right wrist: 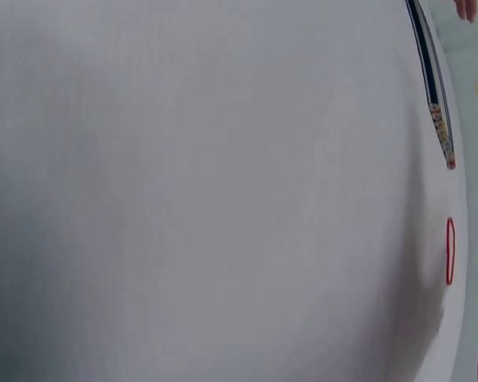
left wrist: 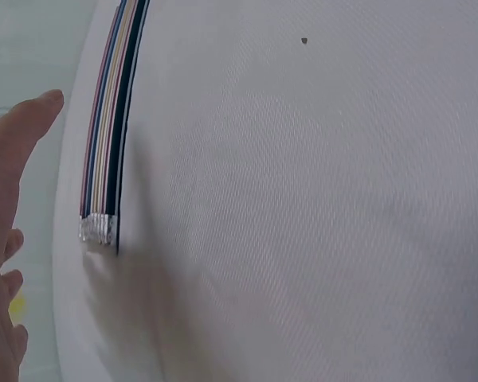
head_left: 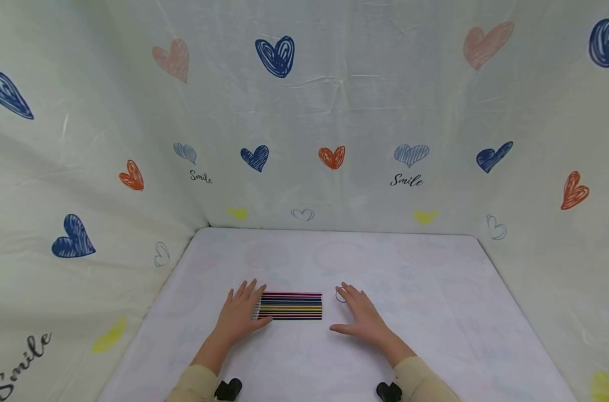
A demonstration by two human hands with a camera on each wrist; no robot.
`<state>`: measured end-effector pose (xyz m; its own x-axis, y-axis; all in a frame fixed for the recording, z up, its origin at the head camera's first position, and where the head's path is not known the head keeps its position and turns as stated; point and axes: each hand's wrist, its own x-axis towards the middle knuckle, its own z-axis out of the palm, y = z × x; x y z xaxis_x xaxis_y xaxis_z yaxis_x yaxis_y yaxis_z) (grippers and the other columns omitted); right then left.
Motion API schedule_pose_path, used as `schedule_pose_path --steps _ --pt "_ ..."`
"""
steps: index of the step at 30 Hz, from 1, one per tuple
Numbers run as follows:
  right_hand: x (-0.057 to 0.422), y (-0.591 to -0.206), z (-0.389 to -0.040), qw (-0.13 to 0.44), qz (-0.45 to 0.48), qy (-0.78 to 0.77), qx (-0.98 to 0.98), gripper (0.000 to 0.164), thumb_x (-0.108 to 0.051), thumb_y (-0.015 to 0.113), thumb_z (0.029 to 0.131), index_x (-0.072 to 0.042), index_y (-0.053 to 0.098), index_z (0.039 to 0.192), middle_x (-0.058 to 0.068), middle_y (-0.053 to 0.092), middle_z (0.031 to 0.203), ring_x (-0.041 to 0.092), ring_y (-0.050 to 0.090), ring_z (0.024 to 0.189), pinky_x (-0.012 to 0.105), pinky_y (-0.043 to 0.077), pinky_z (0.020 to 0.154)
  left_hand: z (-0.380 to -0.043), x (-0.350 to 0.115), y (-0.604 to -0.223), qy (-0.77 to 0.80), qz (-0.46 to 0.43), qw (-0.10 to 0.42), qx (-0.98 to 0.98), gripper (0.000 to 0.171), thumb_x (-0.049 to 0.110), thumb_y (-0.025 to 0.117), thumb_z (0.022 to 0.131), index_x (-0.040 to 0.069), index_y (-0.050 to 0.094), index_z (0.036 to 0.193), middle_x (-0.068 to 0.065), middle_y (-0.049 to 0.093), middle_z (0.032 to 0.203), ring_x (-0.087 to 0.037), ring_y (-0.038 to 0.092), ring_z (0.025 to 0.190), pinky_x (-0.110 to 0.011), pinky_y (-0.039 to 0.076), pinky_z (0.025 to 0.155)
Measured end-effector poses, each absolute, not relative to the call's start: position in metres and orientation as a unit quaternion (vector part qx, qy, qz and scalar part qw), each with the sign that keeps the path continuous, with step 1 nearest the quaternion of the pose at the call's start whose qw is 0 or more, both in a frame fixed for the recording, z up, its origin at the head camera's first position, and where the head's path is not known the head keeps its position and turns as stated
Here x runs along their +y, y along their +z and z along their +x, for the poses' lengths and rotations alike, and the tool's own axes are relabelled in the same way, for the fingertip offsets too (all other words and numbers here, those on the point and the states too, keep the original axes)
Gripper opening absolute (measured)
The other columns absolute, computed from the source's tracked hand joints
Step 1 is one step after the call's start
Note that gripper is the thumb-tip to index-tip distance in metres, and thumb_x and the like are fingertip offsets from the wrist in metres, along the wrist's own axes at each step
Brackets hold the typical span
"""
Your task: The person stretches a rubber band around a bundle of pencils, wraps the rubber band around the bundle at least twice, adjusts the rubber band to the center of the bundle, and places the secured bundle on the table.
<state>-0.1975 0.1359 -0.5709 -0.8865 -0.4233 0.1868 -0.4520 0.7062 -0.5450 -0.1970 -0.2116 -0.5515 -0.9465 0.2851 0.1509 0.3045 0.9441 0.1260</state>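
A row of thin pencils (head_left: 294,306) in several dark and bright colours lies flat, side by side, on the white table. Their silver ends (left wrist: 98,228) point left. My left hand (head_left: 237,317) spans those ends, with its fingers spread and the thumb by the row's near edge. On the right, my right hand (head_left: 363,319) hovers with fingers extended and the thumb held apart, holding nothing. A thin red loop like a rubber band (right wrist: 448,251) lies just beyond the pencils' right ends, partly hidden by the right fingertips in the head view.
The white tabletop (head_left: 410,268) carries a faint pattern. Behind and beside it hangs a pale sheet (head_left: 304,117) printed with hearts and the word Smile. Black heart-shaped pieces (head_left: 228,389) sit at both wrists, by the beige sleeves (head_left: 196,384).
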Motion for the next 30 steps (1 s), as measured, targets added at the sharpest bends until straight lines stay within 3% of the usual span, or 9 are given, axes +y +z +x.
schedule_pose_path --steps 5,11,18,23,30 --pt "0.113 -0.579 -0.2 0.033 0.255 0.349 -0.901 0.092 -0.05 0.079 0.076 -0.008 0.039 0.147 0.015 0.035 0.152 0.036 0.029 0.14 0.055 0.021 0.111 -0.199 -0.204 -0.554 -0.141 -0.12 0.049 -0.981 0.082 0.051 0.073 0.08 0.01 0.045 0.144 -0.019 0.037 0.15 -0.04 0.028 0.14 -0.06 0.023 0.109" --pt "0.094 -0.585 -0.204 0.014 0.215 0.442 -0.871 0.089 -0.038 0.082 0.077 -0.007 0.038 0.148 0.013 0.035 0.152 0.034 0.031 0.14 0.056 0.029 0.107 -0.203 -0.196 -0.557 -0.217 -0.069 0.03 -0.973 0.078 0.042 0.073 0.083 0.008 0.041 0.146 -0.019 0.035 0.151 -0.04 0.027 0.14 -0.056 0.025 0.11" --pt "0.079 -0.591 -0.209 0.011 0.169 0.552 -0.816 0.084 -0.022 0.083 0.078 -0.004 0.039 0.147 0.012 0.039 0.149 0.032 0.033 0.139 0.051 0.028 0.11 -0.212 -0.192 -0.561 -0.356 -0.035 0.034 -0.933 0.067 0.029 0.07 0.089 0.004 0.042 0.144 -0.022 0.035 0.15 -0.04 0.029 0.139 -0.055 0.026 0.109" --pt "0.07 -0.598 -0.214 0.011 0.159 0.603 -0.782 0.085 -0.009 0.082 0.078 -0.001 0.035 0.148 0.017 0.038 0.15 0.033 0.032 0.139 0.045 0.026 0.111 -0.213 -0.188 -0.563 -0.451 0.038 0.039 -0.891 0.055 0.025 0.062 0.095 0.007 0.044 0.143 -0.02 0.038 0.148 -0.038 0.031 0.139 -0.054 0.025 0.11" --pt "0.062 -0.595 -0.217 -0.003 0.138 0.584 -0.8 0.087 -0.018 0.082 0.077 -0.007 0.035 0.149 0.015 0.036 0.151 0.036 0.03 0.14 0.051 0.026 0.11 -0.213 -0.181 -0.564 -0.53 0.103 0.057 -0.84 0.045 0.02 0.054 0.099 0.007 0.046 0.141 -0.02 0.04 0.147 -0.037 0.033 0.138 -0.051 0.026 0.11"
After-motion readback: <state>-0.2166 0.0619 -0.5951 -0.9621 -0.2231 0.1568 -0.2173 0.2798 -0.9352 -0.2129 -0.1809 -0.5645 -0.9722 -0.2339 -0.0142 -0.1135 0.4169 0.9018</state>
